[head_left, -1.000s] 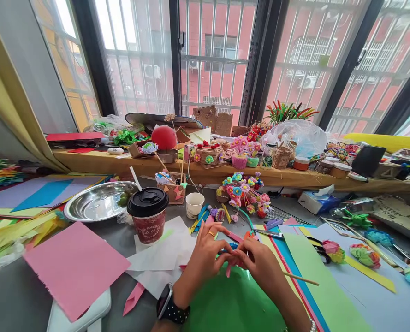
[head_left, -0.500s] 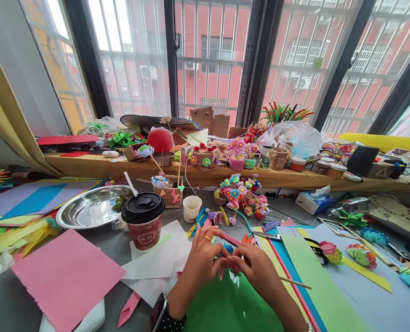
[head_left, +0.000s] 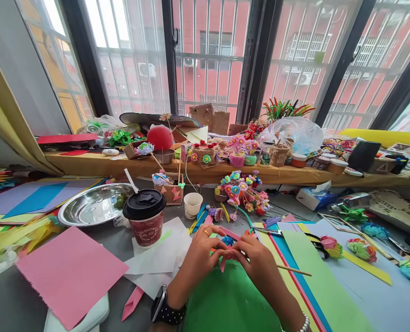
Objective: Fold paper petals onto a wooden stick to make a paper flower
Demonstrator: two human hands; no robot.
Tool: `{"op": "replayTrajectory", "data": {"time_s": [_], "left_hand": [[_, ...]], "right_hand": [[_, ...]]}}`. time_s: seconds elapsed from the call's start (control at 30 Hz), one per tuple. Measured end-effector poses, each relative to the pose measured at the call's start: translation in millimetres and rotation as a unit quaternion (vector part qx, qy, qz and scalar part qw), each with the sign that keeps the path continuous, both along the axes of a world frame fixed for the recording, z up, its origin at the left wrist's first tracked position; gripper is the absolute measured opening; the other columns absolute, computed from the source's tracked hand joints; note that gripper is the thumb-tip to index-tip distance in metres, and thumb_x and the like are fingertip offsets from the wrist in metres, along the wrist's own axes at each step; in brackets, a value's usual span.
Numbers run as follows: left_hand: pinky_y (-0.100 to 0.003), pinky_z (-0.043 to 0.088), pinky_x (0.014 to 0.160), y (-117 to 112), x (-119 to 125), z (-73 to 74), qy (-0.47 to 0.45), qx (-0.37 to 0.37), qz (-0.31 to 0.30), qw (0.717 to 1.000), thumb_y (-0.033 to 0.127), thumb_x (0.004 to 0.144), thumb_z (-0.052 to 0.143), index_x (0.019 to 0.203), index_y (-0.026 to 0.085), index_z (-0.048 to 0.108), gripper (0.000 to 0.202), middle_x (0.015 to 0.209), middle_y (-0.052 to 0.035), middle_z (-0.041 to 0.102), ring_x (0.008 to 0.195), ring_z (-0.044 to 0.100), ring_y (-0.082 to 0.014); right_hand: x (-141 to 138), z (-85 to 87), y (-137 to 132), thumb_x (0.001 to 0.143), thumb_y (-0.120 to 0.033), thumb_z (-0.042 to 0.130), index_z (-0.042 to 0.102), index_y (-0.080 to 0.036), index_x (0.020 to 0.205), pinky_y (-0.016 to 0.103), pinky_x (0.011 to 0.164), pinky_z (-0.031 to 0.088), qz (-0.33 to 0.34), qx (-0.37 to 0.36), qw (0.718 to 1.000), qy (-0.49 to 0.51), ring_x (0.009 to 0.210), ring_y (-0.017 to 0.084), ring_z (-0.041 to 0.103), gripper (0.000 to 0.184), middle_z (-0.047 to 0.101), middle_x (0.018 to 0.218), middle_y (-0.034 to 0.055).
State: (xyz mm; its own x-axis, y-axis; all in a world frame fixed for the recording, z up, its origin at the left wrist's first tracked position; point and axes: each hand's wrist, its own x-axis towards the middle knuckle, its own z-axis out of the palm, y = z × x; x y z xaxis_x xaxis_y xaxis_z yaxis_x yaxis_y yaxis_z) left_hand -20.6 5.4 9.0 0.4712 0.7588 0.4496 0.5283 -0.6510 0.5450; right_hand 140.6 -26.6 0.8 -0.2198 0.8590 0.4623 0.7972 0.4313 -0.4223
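My left hand (head_left: 205, 248) and my right hand (head_left: 258, 258) meet at the fingertips in the middle of the desk. Both pinch a small pink paper piece (head_left: 223, 264); fingers cover most of it, and a pointed end hangs down. Just below spreads a glossy green, balloon-like surface (head_left: 232, 299). Behind the fingers, a blue crumpled bit (head_left: 228, 240) shows partly. A thin wooden stick (head_left: 296, 270) juts out past my right hand, its other end hidden. A folded pink strip (head_left: 132, 303) lies left of my left wrist.
To the left are a lidded coffee cup (head_left: 145, 221), a steel plate (head_left: 83, 221) and a square pink sheet (head_left: 71, 276). A paper cup (head_left: 193, 205) and scissors (head_left: 267, 231) lie beyond my hands. Coloured sheets (head_left: 315, 272) cover the right side. Crafts crowd the ledge (head_left: 205, 173).
My hands stay together on the pink paper, with fingers slightly shifted and its hanging end turned a little. The view has moved slightly.
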Motion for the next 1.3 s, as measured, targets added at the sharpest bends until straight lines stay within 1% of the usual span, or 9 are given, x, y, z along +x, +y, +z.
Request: {"op": "replayTrajectory", "data": {"time_s": [0.13, 0.23, 0.43, 0.53, 0.67, 0.83, 1.0, 1.13, 1.3], "left_hand": [[-0.048, 0.034, 0.091, -0.9, 2.2, -0.9, 0.027, 0.025, 0.015, 0.999, 0.018, 0.068, 0.062, 0.065, 0.021, 0.067, 0.007, 0.094, -0.0071, 0.060, 0.094, 0.052, -0.0234], [-0.050, 0.031, 0.093, -1.2, 3.7, -2.4, 0.036, 0.034, 0.018, 0.999, 0.015, 0.066, 0.062, 0.064, 0.022, 0.066, 0.008, 0.093, -0.0054, 0.060, 0.092, 0.053, -0.0225], [-0.051, 0.029, 0.095, -3.6, 7.0, -0.9, 0.040, 0.065, 0.019, 0.997, 0.012, 0.066, 0.060, 0.065, 0.022, 0.065, 0.012, 0.093, -0.0045, 0.060, 0.094, 0.052, -0.0223], [-0.051, 0.029, 0.095, -5.2, 8.1, 0.4, 0.048, 0.049, 0.015, 0.998, 0.010, 0.066, 0.059, 0.066, 0.020, 0.065, 0.011, 0.094, -0.0061, 0.060, 0.095, 0.052, -0.0231], [-0.050, 0.028, 0.095, -4.5, 7.6, -1.9, 0.037, 0.016, 0.009, 0.999, 0.011, 0.064, 0.061, 0.064, 0.020, 0.064, 0.009, 0.096, -0.0062, 0.059, 0.096, 0.051, -0.0233], [-0.046, 0.034, 0.091, -3.4, 5.3, -3.3, 0.013, -0.011, 0.001, 1.000, 0.019, 0.066, 0.063, 0.066, 0.020, 0.065, 0.002, 0.096, -0.0069, 0.058, 0.096, 0.050, -0.0228], [-0.046, 0.036, 0.089, -1.5, 3.7, -5.0, 0.003, -0.022, 0.007, 1.000, 0.027, 0.068, 0.063, 0.069, 0.020, 0.066, 0.007, 0.097, -0.0079, 0.058, 0.097, 0.049, -0.0238], [-0.045, 0.035, 0.090, 0.8, 2.3, -6.3, -0.001, -0.036, -0.003, 0.999, 0.022, 0.070, 0.061, 0.070, 0.021, 0.067, 0.006, 0.097, -0.0071, 0.059, 0.097, 0.050, -0.0226], [-0.048, 0.033, 0.092, 0.0, 1.2, -1.1, -0.002, -0.026, 0.003, 1.000, 0.017, 0.067, 0.064, 0.065, 0.022, 0.067, 0.006, 0.095, -0.0065, 0.060, 0.094, 0.052, -0.0224]], "right_hand": [[-0.5, 0.2, -1.1, 0.082, -0.023, 0.045, 0.060, -0.021, 0.070, 0.022, 0.055, 0.039, -0.003, -0.047, 0.999, 0.004, 0.065, 0.015, 0.056, 0.019, 0.060, 0.071, 0.0009], [-0.6, -0.2, -0.3, 0.080, -0.020, 0.045, 0.060, -0.020, 0.071, 0.023, 0.057, 0.039, -0.004, -0.093, 0.995, 0.017, 0.068, 0.015, 0.057, 0.017, 0.062, 0.073, 0.0006], [-0.2, -2.5, 3.0, 0.083, -0.029, 0.040, 0.061, -0.018, 0.067, 0.024, 0.057, 0.040, -0.029, -0.129, 0.988, 0.079, 0.064, 0.016, 0.057, 0.029, 0.063, 0.067, 0.0026], [0.4, -1.3, 2.6, 0.081, -0.031, 0.044, 0.061, -0.018, 0.065, 0.023, 0.054, 0.041, -0.028, -0.147, 0.982, 0.118, 0.060, 0.015, 0.058, 0.027, 0.064, 0.065, 0.0027], [1.3, 0.8, 1.4, 0.078, -0.031, 0.048, 0.062, -0.018, 0.063, 0.022, 0.050, 0.042, -0.028, -0.163, 0.976, 0.140, 0.057, 0.015, 0.057, 0.025, 0.064, 0.063, 0.0025], [2.1, -0.2, 1.3, 0.077, -0.033, 0.050, 0.063, -0.017, 0.062, 0.021, 0.049, 0.041, -0.022, -0.156, 0.976, 0.150, 0.054, 0.014, 0.055, 0.025, 0.062, 0.060, 0.0020], [0.5, 2.1, 0.2, 0.078, -0.033, 0.051, 0.064, -0.018, 0.064, 0.023, 0.054, 0.041, -0.024, -0.134, 0.981, 0.136, 0.061, 0.015, 0.056, 0.024, 0.063, 0.065, 0.0019], [-1.7, 4.9, -1.5, 0.079, -0.031, 0.051, 0.064, -0.020, 0.064, 0.023, 0.055, 0.039, -0.029, -0.107, 0.989, 0.102, 0.062, 0.015, 0.055, 0.023, 0.062, 0.066, 0.0012], [-3.3, 4.1, -1.4, 0.080, -0.030, 0.050, 0.063, -0.020, 0.068, 0.023, 0.054, 0.038, -0.022, -0.095, 0.991, 0.093, 0.061, 0.014, 0.054, 0.020, 0.061, 0.068, 0.0010]]}}
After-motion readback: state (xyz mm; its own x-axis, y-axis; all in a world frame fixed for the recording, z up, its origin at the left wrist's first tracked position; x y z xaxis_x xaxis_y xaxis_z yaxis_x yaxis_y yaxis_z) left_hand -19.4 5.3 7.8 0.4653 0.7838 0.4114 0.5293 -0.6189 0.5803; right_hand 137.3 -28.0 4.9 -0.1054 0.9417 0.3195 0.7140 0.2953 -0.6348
